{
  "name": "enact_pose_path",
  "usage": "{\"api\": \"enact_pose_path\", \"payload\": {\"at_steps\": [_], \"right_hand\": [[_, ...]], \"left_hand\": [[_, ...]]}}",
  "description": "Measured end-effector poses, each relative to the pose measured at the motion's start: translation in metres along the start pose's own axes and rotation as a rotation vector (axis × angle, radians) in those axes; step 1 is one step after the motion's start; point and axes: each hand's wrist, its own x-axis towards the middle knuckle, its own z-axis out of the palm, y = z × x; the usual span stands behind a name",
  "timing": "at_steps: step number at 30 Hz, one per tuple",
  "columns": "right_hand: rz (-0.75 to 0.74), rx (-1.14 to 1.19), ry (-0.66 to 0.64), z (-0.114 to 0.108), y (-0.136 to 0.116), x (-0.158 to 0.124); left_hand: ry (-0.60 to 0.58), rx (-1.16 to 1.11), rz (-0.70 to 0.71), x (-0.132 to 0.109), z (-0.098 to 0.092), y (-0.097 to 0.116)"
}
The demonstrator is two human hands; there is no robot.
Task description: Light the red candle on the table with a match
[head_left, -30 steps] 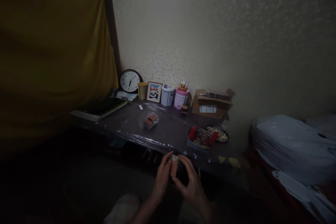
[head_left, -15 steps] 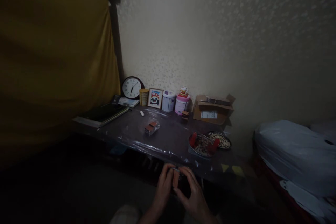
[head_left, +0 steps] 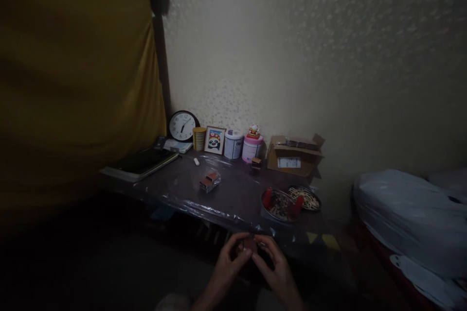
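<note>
My left hand (head_left: 229, 258) and my right hand (head_left: 275, 265) meet just below the front edge of the dark table (head_left: 233, 194). Together their fingertips pinch a small brownish box (head_left: 249, 244), likely a matchbox. On the table just beyond them stand a round tray (head_left: 279, 204) with dark-tipped sticks and two red pieces, and a second dish of pale sticks (head_left: 306, 198). A small stack of brown boxes in clear wrap (head_left: 209, 181) lies mid-table.
Along the wall stand a clock (head_left: 181, 126), a yellow cup (head_left: 199, 138), a panda picture (head_left: 214, 140), two tins (head_left: 242, 144), a cardboard box (head_left: 294, 155). Books (head_left: 140, 163) lie at left under a yellow curtain (head_left: 73, 82). A grey plastic bag (head_left: 408, 214) sits at right.
The small box has turned from upright with a pale end showing to lying low between my fingertips. My hands closed in around it, and the view tilted up.
</note>
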Motion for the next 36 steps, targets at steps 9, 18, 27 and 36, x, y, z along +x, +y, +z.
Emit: {"api": "enact_pose_path", "payload": {"at_steps": [9,18,27,36], "right_hand": [[0.045,0.042,-0.036,-0.003,-0.004,0.001],[0.107,0.243,0.138,-0.014,0.003,0.009],[0.115,0.106,0.159,-0.015,0.002,0.008],[-0.087,0.05,0.172,-0.009,-0.001,0.007]], "left_hand": [[-0.007,-0.04,-0.012,0.002,0.0,0.001],[0.048,-0.219,-0.137,0.008,-0.005,-0.01],[0.027,-0.316,-0.204,0.01,-0.005,-0.02],[-0.017,-0.312,-0.161,0.005,-0.001,-0.012]]}}
